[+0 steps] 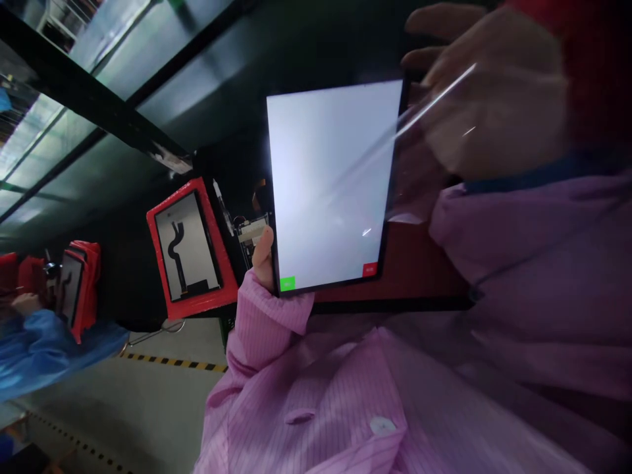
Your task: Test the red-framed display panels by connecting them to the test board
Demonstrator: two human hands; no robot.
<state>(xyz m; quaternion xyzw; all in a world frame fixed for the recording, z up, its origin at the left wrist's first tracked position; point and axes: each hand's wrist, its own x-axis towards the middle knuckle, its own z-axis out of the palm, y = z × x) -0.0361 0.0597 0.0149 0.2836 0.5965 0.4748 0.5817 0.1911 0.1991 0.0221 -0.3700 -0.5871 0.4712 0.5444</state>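
Note:
A display panel (pixel 333 184) is lit plain white, with a small green box at its lower left corner and a red one at its lower right. My left hand (pixel 264 257) grips its lower left edge; the thumb shows and the other fingers are hidden behind the panel. Over the panel's right side stretches a clear plastic film (pixel 424 112), bright along a crease. My right hand (pixel 498 99), blurred, is closed on that film at the upper right, though the exact grip is hard to make out.
Left of the panel, another screen (pixel 185 247) lies on a red wrapped pad (pixel 227 293). A white pen (pixel 223 204) and a small circuit board (pixel 251 230) lie between them. Farther left, a co-worker's blue sleeve (pixel 39 345) is beside more red pads (pixel 89 283).

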